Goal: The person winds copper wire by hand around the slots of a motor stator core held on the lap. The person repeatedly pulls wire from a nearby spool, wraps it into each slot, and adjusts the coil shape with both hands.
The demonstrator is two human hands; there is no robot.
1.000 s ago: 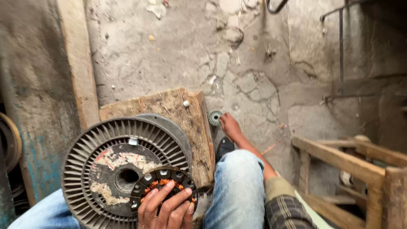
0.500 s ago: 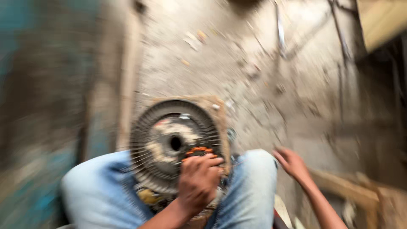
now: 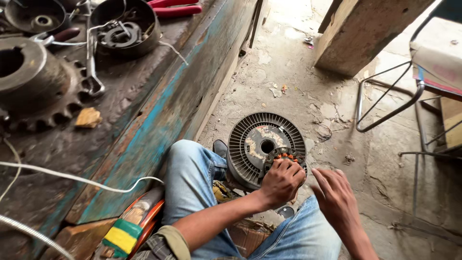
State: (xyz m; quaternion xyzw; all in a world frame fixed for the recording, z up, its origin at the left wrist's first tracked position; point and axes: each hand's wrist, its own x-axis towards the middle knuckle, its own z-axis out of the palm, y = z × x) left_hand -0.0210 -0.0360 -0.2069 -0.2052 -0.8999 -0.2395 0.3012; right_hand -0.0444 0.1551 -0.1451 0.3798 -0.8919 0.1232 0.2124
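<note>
1. Left hand (image 3: 281, 182) is what I see first: its fingers curl tight around a small round part with orange wire coils (image 3: 284, 156), holding it from above.
2. That coil part sits on the lower right side of a big grey round disc with fins (image 3: 255, 144), just under the disc's middle hole.
3. I see the disc leaning between the two knees in blue jeans (image 3: 192, 178), with its face turned up.
4. My right hand (image 3: 337, 200) is just to the right of the coil part, near it but not touching. Its fingers are spread open and it holds nothing.
5. Further left, I see a long bench with blue paint (image 3: 159, 125).
6. On the bench lie a dark toothed wheel (image 3: 33, 86), a round metal cup (image 3: 125, 26) and red-handled pliers (image 3: 175, 7).
7. Off to the right stands a bent metal chair frame (image 3: 385, 101) on the cracked floor (image 3: 298, 77).
</note>
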